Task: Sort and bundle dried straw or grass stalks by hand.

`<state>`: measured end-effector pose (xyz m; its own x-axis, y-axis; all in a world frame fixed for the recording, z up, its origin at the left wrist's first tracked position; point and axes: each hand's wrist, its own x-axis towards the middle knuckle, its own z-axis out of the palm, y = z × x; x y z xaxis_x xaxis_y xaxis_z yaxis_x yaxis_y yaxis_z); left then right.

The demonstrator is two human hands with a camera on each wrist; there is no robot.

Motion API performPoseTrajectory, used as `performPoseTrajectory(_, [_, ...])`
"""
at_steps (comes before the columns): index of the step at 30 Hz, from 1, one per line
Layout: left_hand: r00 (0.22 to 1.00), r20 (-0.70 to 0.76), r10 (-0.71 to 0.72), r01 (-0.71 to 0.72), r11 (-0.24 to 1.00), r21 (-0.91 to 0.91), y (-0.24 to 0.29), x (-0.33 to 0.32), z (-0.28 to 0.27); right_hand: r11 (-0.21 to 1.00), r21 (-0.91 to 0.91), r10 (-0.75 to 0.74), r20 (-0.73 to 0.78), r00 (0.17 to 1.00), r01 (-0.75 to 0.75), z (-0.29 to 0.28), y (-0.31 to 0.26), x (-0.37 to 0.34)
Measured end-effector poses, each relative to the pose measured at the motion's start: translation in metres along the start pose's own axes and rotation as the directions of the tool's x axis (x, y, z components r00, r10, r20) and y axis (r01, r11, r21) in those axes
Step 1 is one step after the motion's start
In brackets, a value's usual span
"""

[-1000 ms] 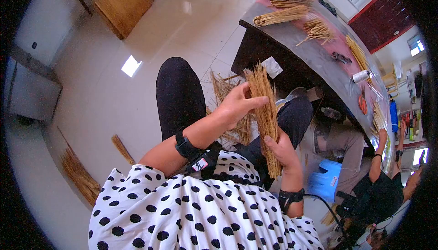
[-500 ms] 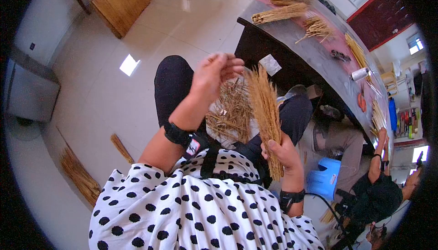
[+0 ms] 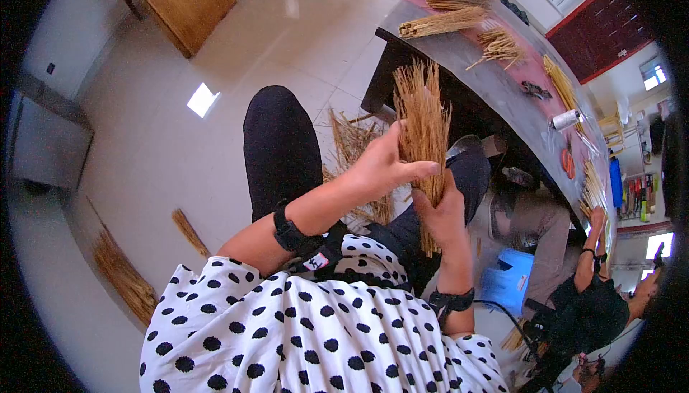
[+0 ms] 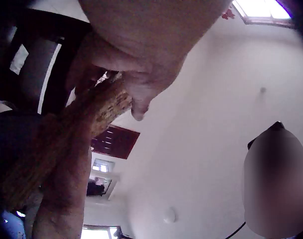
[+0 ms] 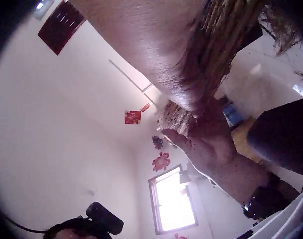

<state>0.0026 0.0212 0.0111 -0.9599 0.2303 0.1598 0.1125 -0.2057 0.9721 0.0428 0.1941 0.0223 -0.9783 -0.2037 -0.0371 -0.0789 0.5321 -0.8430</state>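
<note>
A bundle of dry, brushy straw stalks [image 3: 422, 99] stands nearly upright above the lap, its frayed end up and its narrow end down. My right hand [image 3: 446, 213] grips its lower part, thumb across the front. Just above, my left hand [image 3: 384, 167] holds the bundle from the left, with the thumb laid over the near side and most fingers hidden behind the straw. The left wrist view shows the stalks [image 4: 109, 107] beneath the left hand's thumb. Seen from the right wrist, stalks [image 5: 218, 55] run along the right palm.
Loose straw [image 3: 352, 142] lies on the floor between the knees. On the right, a long table [image 3: 459, 55] bears several straw bundles [image 3: 441, 23], a white spool [image 3: 567, 120] and orange-handled scissors [image 3: 567, 163]. Another person [image 3: 592, 285] sits beside a blue stool [image 3: 506, 282].
The left hand came off the bundle, swung up and left, and is back on it now. The right hand has raised the bundle a little, its frayed end higher than before.
</note>
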Motion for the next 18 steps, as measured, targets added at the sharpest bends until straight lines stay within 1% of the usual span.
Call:
performPoseTrajectory(1, [1.000,-0.005,0.002,-0.002,1.000,0.001,0.001,-0.001,-0.001,0.994,-0.106,0.041,0.036,0.999,-0.037,0.000,-0.005,0.000])
performPoseTrajectory(2, [1.000,0.008,-0.012,0.012,1.000,-0.026,0.002,-0.001,-0.001,0.994,-0.106,0.038,0.039,0.999,-0.034,0.000,-0.004,0.000])
performPoseTrajectory(4, [0.999,0.023,-0.025,0.026,0.998,-0.053,0.007,-0.001,-0.002,0.992,0.089,-0.095,0.069,0.993,0.088,-0.001,0.003,-0.002])
performPoseTrajectory(5, [0.997,0.027,-0.068,0.073,0.976,-0.207,0.006,-0.002,-0.004,0.992,0.089,-0.094,0.069,0.993,0.088,-0.002,0.009,-0.003])
performPoseTrajectory(6, [0.993,0.039,-0.111,0.118,0.927,-0.356,0.005,-0.003,-0.005,0.981,0.185,-0.071,0.070,0.995,0.057,-0.003,0.014,-0.003])
performPoseTrajectory(7, [0.993,0.042,-0.113,0.120,0.926,-0.357,0.004,-0.003,-0.006,0.960,0.280,-0.047,0.073,0.996,0.025,-0.003,0.017,-0.004])
performPoseTrajectory(8, [0.992,0.045,-0.121,0.129,0.934,-0.334,0.004,-0.003,-0.007,0.952,0.307,-0.012,0.108,0.994,-0.022,-0.004,0.017,-0.005])
performPoseTrajectory(9, [0.991,0.047,-0.129,0.137,0.941,-0.310,0.003,-0.003,-0.007,0.951,0.307,-0.009,0.107,0.994,-0.024,-0.002,0.018,-0.006])
performPoseTrajectory(11, [0.992,0.052,-0.113,0.123,0.949,-0.290,0.002,-0.004,-0.005,0.898,0.437,-0.018,0.134,0.991,-0.043,0.006,0.022,-0.007])
performPoseTrajectory(13, [0.994,0.057,-0.097,0.109,0.957,-0.269,0.003,-0.004,-0.004,0.909,0.414,-0.003,0.126,0.992,-0.050,0.012,0.021,-0.009])
performPoseTrajectory(15, [0.994,0.028,-0.102,0.106,0.955,-0.276,0.005,-0.003,-0.002,0.918,0.392,0.010,0.120,0.993,-0.057,0.015,0.023,-0.008])
performPoseTrajectory(16, [0.994,0.028,-0.103,0.107,0.955,-0.276,0.005,-0.003,-0.003,0.938,0.347,-0.012,0.094,0.996,-0.021,0.015,0.025,-0.007])
performPoseTrajectory(17, [0.988,0.007,-0.151,0.148,0.953,-0.266,0.004,-0.002,-0.007,0.954,0.300,-0.036,0.069,0.997,0.013,0.016,0.027,-0.006])
performPoseTrajectory(18, [0.980,-0.014,-0.198,0.188,0.948,-0.258,0.004,-0.001,-0.009,0.954,0.301,-0.036,0.071,0.997,0.014,0.015,0.022,-0.006])
